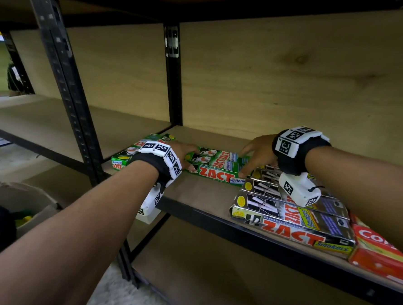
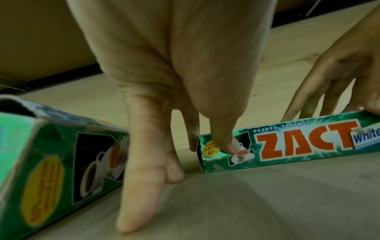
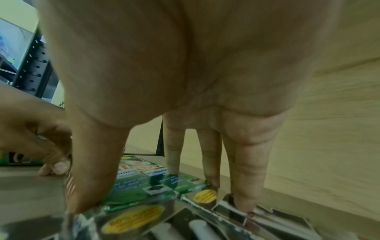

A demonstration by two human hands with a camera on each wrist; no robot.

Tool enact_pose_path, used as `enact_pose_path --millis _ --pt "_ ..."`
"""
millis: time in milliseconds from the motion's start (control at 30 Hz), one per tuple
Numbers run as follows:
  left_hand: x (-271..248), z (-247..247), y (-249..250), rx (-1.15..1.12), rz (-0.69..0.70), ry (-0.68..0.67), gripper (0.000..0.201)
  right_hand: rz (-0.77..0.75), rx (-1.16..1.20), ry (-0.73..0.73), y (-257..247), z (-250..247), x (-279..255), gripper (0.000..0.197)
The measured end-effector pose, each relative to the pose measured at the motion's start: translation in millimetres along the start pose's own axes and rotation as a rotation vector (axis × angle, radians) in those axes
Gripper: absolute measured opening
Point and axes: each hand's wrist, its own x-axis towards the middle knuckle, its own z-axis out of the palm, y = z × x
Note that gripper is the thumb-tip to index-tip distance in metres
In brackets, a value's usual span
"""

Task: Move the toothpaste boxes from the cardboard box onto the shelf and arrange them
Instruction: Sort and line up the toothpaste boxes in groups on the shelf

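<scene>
A row of green ZACT Whitening toothpaste boxes (image 1: pixel 216 165) lies flat on the wooden shelf (image 1: pixel 198 195). My left hand (image 1: pixel 186 156) is at the row's left end, the thumb (image 2: pixel 230 144) pressing the front box (image 2: pixel 287 142) and a finger against its end flap. My right hand (image 1: pixel 252 158) rests straight fingertips (image 3: pixel 172 162) on the row's right end, where it meets the silver ZACT Smokers boxes (image 1: pixel 291 215). Another green box (image 1: pixel 125 155) lies apart at the left, angled. Neither hand lifts a box.
Red Colgate boxes (image 1: pixel 386 254) lie at the shelf's right front edge. The cardboard box (image 1: pixel 29 200) stands low on the left, its contents mostly hidden. A black upright post (image 1: pixel 75 108) rises left of my left arm. Bare shelf board lies in front of the green row.
</scene>
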Motion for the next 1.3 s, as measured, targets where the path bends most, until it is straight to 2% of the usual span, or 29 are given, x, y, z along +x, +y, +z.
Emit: enact_pose_path --millis 133,200,233,300,367,467,567,667,800,867,1100,1200,1300 --pt "-6.6 1.5 3.8 0.0 -0.016 0.023 0.057 0.013 -0.002 0.01 -2.0 3.6 1.3 0.081" --pt "-13.8 -4.9 1.7 -0.003 -0.041 0.062 0.047 0.008 -0.027 0.035 -7.3 4.7 4.0 0.083" --pt "-19.5 -10.5 -1.2 0.007 -0.057 0.098 0.041 -0.002 -0.03 0.051 -11.2 4.8 4.4 0.08" --pt "-34.9 -22.7 -12.8 0.012 -0.101 0.187 0.032 -0.059 -0.001 0.093 -24.0 3.6 4.0 0.058" --pt "-51.1 -31.3 -33.8 -0.018 -0.162 0.266 0.031 -0.125 0.035 0.154 -43.3 1.8 3.2 0.04" --pt "-80.5 -36.0 -71.6 -0.028 -0.261 0.279 0.036 -0.226 0.071 0.228 -81.0 -0.9 4.7 0.035" --pt "-103.5 -29.7 -100.9 -0.045 -0.322 0.249 0.044 -0.291 0.209 0.23 -123.6 0.1 9.5 0.037" --pt "-117.8 -14.0 -114.5 -0.118 -0.328 0.26 0.05 -0.335 0.355 0.214 -162.6 4.7 13.9 0.044" --pt "-119.4 5.9 -122.8 -0.212 -0.314 0.317 0.055 -0.411 0.124 0.233 -195.1 10.5 26.5 0.07" --pt "-115.8 11.2 -124.3 -0.226 -0.306 0.293 0.053 -0.433 0.065 0.262 -201.4 12.9 31.9 0.071" --pt "-111.1 21.9 -124.3 -0.297 -0.322 0.359 0.042 -0.553 0.18 0.512 -193.7 28.1 52.1 0.035" --pt "-107.7 20.9 -118.7 -0.294 -0.365 0.384 0.042 -0.584 0.357 0.575 -187.3 25.0 51.4 0.031" --pt "-105.3 20.2 -108.9 -0.289 -0.441 0.416 0.037 -0.543 0.716 0.662 -178.0 9.5 44.6 0.029"
